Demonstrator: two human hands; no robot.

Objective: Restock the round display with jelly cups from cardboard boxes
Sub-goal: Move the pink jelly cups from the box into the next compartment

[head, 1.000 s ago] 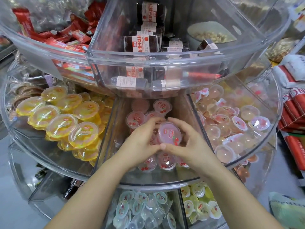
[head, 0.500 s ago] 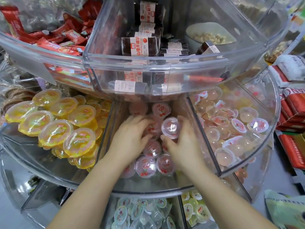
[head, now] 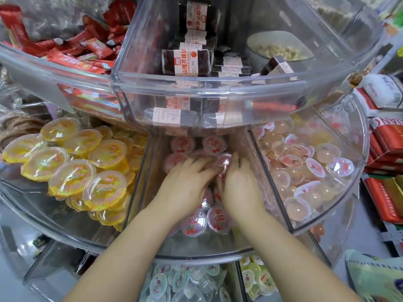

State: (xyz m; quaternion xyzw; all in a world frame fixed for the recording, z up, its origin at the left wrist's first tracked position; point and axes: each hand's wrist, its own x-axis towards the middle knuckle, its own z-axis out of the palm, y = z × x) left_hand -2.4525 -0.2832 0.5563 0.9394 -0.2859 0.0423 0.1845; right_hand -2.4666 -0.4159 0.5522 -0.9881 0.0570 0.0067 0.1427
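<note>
Fingers of both hands lie fairly straight over the pink jelly cups (head: 194,223) in the middle compartment of the round display (head: 202,257). Left hand (head: 185,184) presses flat on the pile; right hand (head: 239,182) seems to touch one blurred cup (head: 224,162), grip unclear. Yellow cups (head: 72,177) fill the left compartment, pale cups (head: 305,171) the right.

A single view is given, taken from a camera worn on the person's head. It is aimed forward and steeply down into the round display (head: 209,256), close enough that the middle tier fills the picture. The upper tier is seen just above, and the lower tier is glimpsed at the bottom edge. Both forearms are seen entering from below (the wide lens bends the curved rims noticeably). No second view is supplied.
</note>
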